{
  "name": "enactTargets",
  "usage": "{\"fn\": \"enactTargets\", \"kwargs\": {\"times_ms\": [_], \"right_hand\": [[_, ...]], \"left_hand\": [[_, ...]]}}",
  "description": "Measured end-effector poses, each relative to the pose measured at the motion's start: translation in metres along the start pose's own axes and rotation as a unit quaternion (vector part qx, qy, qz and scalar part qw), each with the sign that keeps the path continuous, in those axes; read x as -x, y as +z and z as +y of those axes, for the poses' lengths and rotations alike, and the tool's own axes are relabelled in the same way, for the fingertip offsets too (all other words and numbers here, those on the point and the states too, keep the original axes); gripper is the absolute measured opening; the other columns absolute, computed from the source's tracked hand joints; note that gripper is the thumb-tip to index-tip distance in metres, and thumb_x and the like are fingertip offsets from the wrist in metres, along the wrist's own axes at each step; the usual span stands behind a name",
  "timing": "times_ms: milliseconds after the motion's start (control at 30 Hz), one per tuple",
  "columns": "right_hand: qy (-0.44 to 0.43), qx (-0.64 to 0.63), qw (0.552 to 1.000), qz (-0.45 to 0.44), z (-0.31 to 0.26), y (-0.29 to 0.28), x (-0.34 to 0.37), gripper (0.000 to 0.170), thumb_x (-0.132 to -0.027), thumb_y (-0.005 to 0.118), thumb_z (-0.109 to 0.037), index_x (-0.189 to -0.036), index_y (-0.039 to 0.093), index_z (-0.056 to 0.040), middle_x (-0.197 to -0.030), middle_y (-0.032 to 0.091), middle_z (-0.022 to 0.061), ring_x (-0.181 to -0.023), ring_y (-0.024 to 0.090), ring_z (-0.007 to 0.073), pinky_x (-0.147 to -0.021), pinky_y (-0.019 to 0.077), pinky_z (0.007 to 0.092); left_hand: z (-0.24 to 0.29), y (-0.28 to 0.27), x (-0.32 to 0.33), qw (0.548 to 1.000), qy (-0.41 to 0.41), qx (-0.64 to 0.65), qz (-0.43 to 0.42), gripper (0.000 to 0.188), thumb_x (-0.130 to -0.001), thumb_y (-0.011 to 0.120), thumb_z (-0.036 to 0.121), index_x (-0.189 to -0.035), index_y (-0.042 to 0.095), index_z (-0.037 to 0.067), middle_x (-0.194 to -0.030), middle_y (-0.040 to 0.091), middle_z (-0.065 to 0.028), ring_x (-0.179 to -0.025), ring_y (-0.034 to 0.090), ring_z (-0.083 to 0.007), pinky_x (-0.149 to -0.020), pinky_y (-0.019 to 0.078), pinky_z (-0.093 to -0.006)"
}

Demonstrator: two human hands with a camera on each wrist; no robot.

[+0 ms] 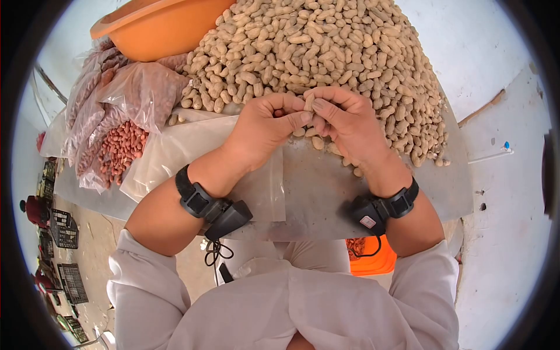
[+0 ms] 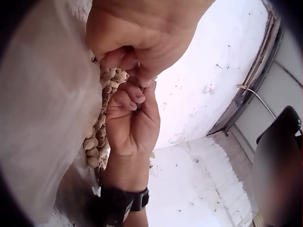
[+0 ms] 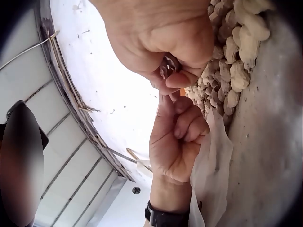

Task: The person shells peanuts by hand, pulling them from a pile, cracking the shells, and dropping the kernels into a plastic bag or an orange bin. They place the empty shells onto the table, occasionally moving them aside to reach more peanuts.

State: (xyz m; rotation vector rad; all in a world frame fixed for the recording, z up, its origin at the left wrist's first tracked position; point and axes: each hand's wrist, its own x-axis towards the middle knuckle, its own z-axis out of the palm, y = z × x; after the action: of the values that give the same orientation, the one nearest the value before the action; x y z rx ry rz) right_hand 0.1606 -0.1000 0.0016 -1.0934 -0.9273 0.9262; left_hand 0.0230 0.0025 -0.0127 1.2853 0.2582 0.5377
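Both hands meet over the near edge of a large heap of unshelled peanuts (image 1: 326, 52). Between their fingertips is a peanut (image 1: 308, 102), pinched from one side by the left hand (image 1: 262, 125) and from the other by the right hand (image 1: 353, 122). Thumbs face each other across its shell. Reddish kernels show under the curled left fingers in the head view. In the right wrist view, something dark and reddish (image 3: 168, 67) sits within the right fingers. Most of the peanut is hidden by fingers in both wrist views.
An orange basin (image 1: 157, 29) stands back left, beside plastic bags (image 1: 137, 87) of red kernels (image 1: 122, 146). A flat clear plastic bag (image 1: 175, 151) lies on the metal tabletop (image 1: 321, 192) under the left forearm. Below the table edge is an orange container (image 1: 376, 259). Black crates (image 1: 71, 283) stand on the floor.
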Motion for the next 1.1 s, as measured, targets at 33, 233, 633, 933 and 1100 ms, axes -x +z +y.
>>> {"fn": "enactTargets", "kwargs": {"times_ms": [33, 233, 633, 933, 1100], "right_hand": [[0.0, 0.004, 1.0, 0.002, 0.0, 0.0, 0.0, 0.019, -0.084, 0.062, -0.014, -0.096, 0.062, 0.0007, -0.074, 0.06, 0.0021, -0.061, 0.054, 0.0071, -0.056, 0.0445, 0.0185], [-0.028, 0.09, 0.996, 0.008, -0.002, 0.004, 0.002, 0.015, -0.085, 0.06, -0.011, -0.093, 0.061, 0.0024, -0.073, 0.061, 0.0044, -0.061, 0.055, 0.0078, -0.055, 0.0455, 0.0195], [-0.061, 0.11, 0.992, 0.007, 0.007, 0.007, 0.002, 0.011, -0.085, 0.057, -0.009, -0.089, 0.059, 0.0017, -0.067, 0.058, 0.0035, -0.055, 0.053, 0.0072, -0.046, 0.0411, 0.0185], [-0.058, -0.005, 0.998, 0.025, 0.006, 0.009, 0.006, 0.018, -0.082, 0.063, -0.01, -0.092, 0.065, 0.0044, -0.069, 0.061, 0.0055, -0.057, 0.055, 0.0087, -0.05, 0.0431, 0.0199], [-0.039, 0.037, 0.998, 0.043, 0.004, 0.015, 0.008, 0.019, -0.081, 0.064, -0.008, -0.094, 0.063, 0.0059, -0.07, 0.062, 0.0069, -0.059, 0.056, 0.0097, -0.053, 0.0445, 0.0204]], "left_hand": [[-0.003, -0.002, -0.001, 0.999, 0.022, -0.03, 0.0, 0.018, -0.081, 0.065, 0.007, -0.098, 0.061, 0.002, -0.079, 0.059, 0.0009, -0.061, 0.046, -0.0027, -0.052, 0.0354, -0.0163], [-0.012, -0.006, -0.005, 0.983, 0.11, -0.147, 0.018, 0.007, -0.08, 0.066, 0.005, -0.084, 0.063, 0.001, -0.07, 0.056, 0.0037, -0.061, 0.046, -0.0028, -0.053, 0.0393, -0.0177], [-0.006, 0.001, 0.003, 0.948, 0.145, -0.281, 0.048, 0.009, -0.079, 0.065, 0.007, -0.08, 0.06, 0.0, -0.065, 0.055, 0.0, -0.058, 0.046, -0.0045, -0.052, 0.0405, -0.0208], [-0.002, 0.004, 0.005, 0.964, 0.156, -0.211, 0.03, 0.011, -0.084, 0.061, 0.009, -0.09, 0.063, 0.0, -0.071, 0.059, 0.0011, -0.06, 0.046, -0.004, -0.053, 0.0396, -0.0201], [-0.004, -0.001, 0.004, 0.957, 0.161, -0.237, 0.039, 0.008, -0.085, 0.06, 0.008, -0.085, 0.061, 0.001, -0.069, 0.056, 0.0021, -0.06, 0.044, -0.0041, -0.054, 0.0388, -0.02]]}}
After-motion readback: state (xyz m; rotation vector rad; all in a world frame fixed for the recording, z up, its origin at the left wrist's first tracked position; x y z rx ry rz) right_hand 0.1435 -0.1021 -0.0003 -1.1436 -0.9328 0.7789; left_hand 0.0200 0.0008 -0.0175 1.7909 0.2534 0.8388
